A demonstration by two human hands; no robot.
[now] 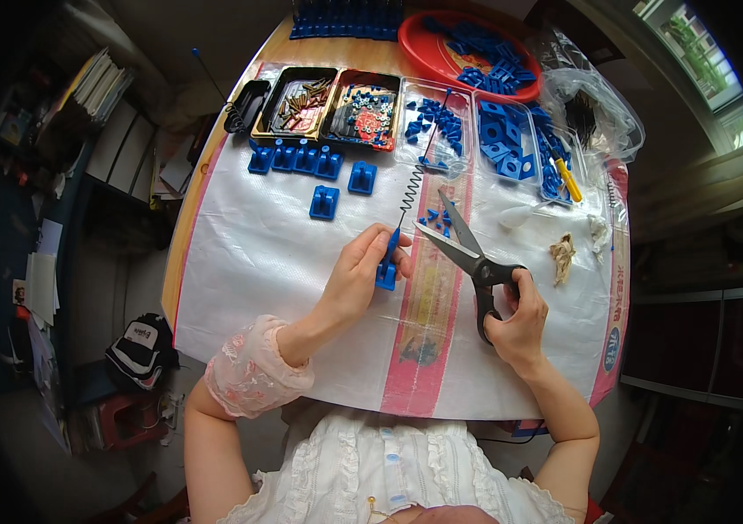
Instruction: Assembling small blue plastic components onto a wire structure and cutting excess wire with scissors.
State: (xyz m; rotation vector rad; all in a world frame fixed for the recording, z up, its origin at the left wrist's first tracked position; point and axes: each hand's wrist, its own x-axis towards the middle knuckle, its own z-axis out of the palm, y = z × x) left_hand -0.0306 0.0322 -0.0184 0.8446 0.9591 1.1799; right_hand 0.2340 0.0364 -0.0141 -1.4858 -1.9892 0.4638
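Note:
My left hand (355,272) is closed round a blue plastic piece (386,274) with a square base and a narrow upright stem. Out of the stem's top rises a dark coiled spring wire (411,189), which runs straight above the coil toward the trays. My right hand (518,325) grips a pair of scissors (467,253) by its black handles. The scissor blades are spread apart and point up and left, near the spring wire but apart from it. Beside the blades lie several tiny blue bits (435,220) on the white sheet.
Blue square-based pieces (323,202) stand left of the wire. Farther back are a tray of brass-coloured pins (305,103), a tray of small nuts (362,113), clear trays of blue parts (506,140), a red basin (415,54), a yellow-handled tool (569,181) and a crumpled scrap (563,256).

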